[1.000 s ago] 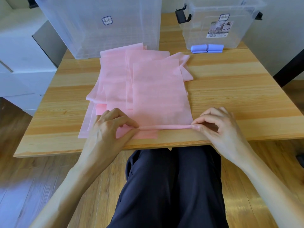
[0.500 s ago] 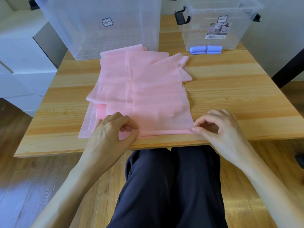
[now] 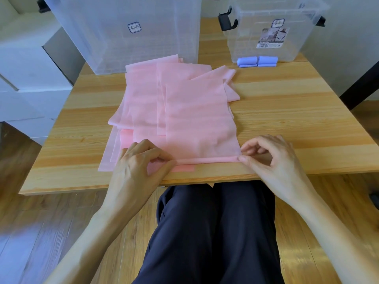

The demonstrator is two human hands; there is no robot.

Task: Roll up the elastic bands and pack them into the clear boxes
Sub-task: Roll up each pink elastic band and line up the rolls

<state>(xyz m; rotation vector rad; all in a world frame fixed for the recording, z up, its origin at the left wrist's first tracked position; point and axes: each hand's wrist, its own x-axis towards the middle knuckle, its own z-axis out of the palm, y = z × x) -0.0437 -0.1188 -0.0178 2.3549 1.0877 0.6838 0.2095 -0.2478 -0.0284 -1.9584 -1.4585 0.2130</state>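
where both hands [image 3: 141, 162] pinch, band [image 3: 207, 160] lies.

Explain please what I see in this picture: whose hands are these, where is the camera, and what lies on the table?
No machine here: a person wears the camera on the head, so it looks down at both bare hands and the lap. The left hand and right hand pinch the two ends of a thin rolled edge of the top pink elastic band, which lies on a pile of such bands on the wooden table. Behind stand a large clear plastic box and a smaller clear box, with two rolled pale blue bands before it.
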